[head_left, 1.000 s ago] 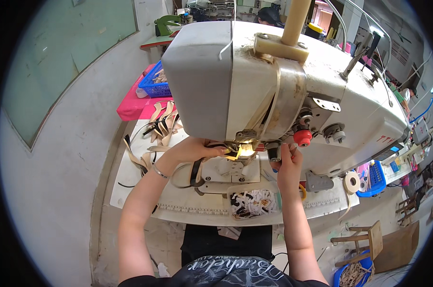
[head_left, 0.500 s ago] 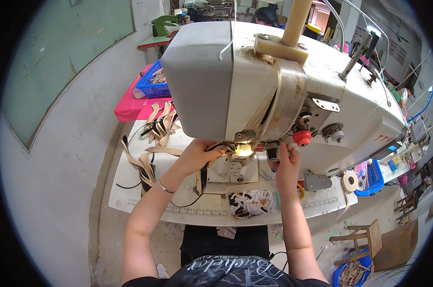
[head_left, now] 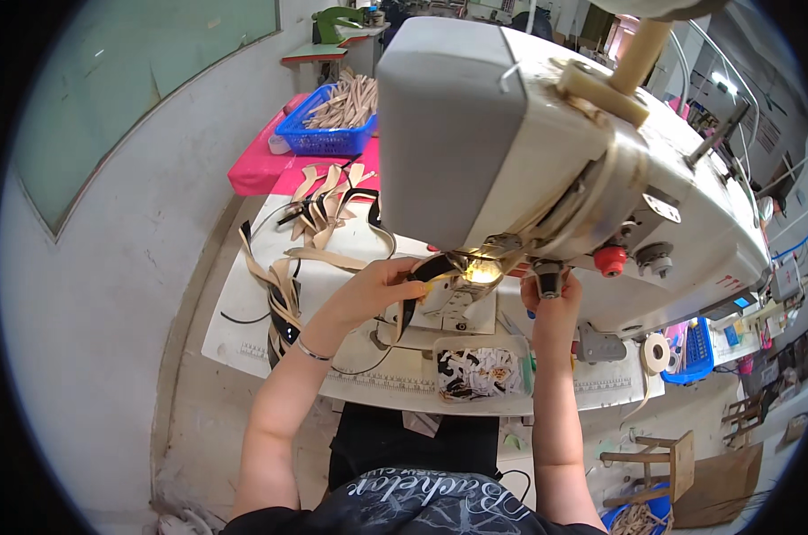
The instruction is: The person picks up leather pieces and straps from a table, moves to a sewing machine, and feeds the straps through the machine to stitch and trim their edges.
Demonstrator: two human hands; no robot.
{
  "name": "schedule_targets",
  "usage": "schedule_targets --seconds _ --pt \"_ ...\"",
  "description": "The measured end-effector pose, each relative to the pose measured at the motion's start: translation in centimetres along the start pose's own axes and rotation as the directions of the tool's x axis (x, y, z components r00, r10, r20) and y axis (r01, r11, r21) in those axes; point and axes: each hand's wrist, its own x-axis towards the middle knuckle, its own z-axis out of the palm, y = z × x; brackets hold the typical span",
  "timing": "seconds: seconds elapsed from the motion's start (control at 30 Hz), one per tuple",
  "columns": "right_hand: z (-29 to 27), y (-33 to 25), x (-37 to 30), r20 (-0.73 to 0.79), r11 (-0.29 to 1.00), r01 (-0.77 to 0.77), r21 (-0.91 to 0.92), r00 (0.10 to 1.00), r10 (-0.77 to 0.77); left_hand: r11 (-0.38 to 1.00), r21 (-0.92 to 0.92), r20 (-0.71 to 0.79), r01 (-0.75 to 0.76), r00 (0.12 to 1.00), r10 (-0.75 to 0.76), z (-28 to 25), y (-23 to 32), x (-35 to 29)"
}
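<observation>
A large grey-white industrial sewing machine [head_left: 511, 134] fills the upper middle, with a small lamp lit at its needle area [head_left: 480, 275]. My left hand [head_left: 382, 281] pinches a black strap [head_left: 426, 272] and holds it under the needle. My right hand [head_left: 548, 303] reaches up beneath the machine head beside a dark knob, below a red button [head_left: 611, 259]; whether it grips anything is hidden. A clear box of black-and-white labels [head_left: 480, 373] sits on the white table [head_left: 243, 330] in front of me.
Beige and black straps [head_left: 319, 218] lie piled at the table's left and hang over its edge. A blue basket of beige strips [head_left: 333, 116] stands on a pink table behind. A tape roll [head_left: 655, 354] and another blue basket [head_left: 694, 352] are at right; wooden stool [head_left: 663, 464] lower right.
My left hand has drawn in from the left to the needle with the black strap. My head has come closer, so the machine looks larger. My right hand stays under the machine head.
</observation>
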Motion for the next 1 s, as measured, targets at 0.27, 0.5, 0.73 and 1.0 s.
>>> schedule_targets --seconds 0.27,0.5,0.73,1.0 --pt "0.4 -1.0 -0.5 0.078 0.997 0.069 -0.036 0.995 -0.066 0.997 -0.038 0.009 -0.060 0.998 0.061 -0.1 -0.6 -0.5" --pt "1.8 -1.4 -1.1 -0.047 0.991 0.091 -0.103 0.994 -0.096 1.000 -0.006 -0.051 0.001 0.999 -0.001 0.2 -0.8 0.2" --pt "-0.4 1.5 0.0 0.064 0.971 0.124 -0.206 0.992 -0.113 0.990 -0.128 -0.053 0.065 0.996 -0.073 0.9 0.6 -0.4" --pt "0.1 -2.1 -2.4 0.508 0.944 -0.189 -0.271 0.805 0.307 0.939 -0.309 0.031 0.149 0.989 -0.147 4.8 1.8 -2.2"
